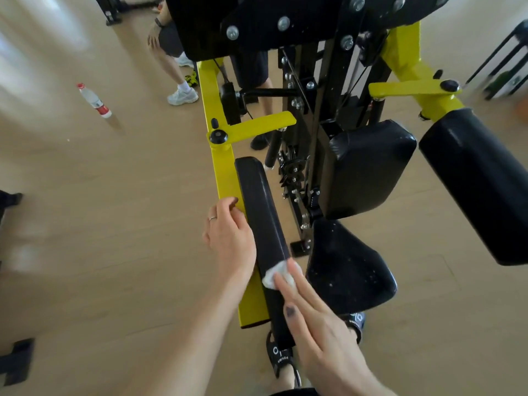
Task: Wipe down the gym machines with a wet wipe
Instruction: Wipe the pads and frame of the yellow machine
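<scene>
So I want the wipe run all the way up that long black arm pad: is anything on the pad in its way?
Nothing visible. The wipe sits under the right hand fingertips, and the arm pad ahead is bare to its far end. The left hand rests along the pad's left edge, beside the path.

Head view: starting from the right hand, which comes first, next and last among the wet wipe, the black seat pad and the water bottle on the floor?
From the right hand:
1. Wet wipe, under its fingertips on the long arm pad.
2. Black seat pad, just to the right.
3. Water bottle, standing far off to the upper left.
</scene>
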`<action>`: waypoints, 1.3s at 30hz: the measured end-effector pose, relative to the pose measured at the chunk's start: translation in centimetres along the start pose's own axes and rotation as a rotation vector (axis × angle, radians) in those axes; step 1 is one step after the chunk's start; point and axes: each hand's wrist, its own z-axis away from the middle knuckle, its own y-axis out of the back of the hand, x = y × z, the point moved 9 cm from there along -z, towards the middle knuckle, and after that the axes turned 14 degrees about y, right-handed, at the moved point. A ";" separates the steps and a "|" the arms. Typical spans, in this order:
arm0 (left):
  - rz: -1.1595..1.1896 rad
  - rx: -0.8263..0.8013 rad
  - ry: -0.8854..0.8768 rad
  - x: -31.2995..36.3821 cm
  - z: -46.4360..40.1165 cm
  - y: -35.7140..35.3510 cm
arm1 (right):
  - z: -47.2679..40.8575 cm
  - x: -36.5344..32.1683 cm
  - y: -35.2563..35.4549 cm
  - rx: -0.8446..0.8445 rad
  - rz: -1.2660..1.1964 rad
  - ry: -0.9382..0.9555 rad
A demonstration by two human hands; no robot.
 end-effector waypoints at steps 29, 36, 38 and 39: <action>0.062 -0.017 0.114 2.3 3.1 -1.4 | 8.9 0.4 -2.7 0.311 -0.134 0.138; 0.025 0.021 0.085 2.4 3.0 -1.3 | 3.4 6.9 -3.3 0.225 -0.821 -0.362; 0.012 0.030 0.077 2.6 2.9 -1.2 | -0.2 7.7 -2.5 0.144 -0.913 -0.422; 0.004 0.032 0.072 2.6 2.9 -1.3 | -1.6 7.6 -1.9 0.110 -0.915 -0.413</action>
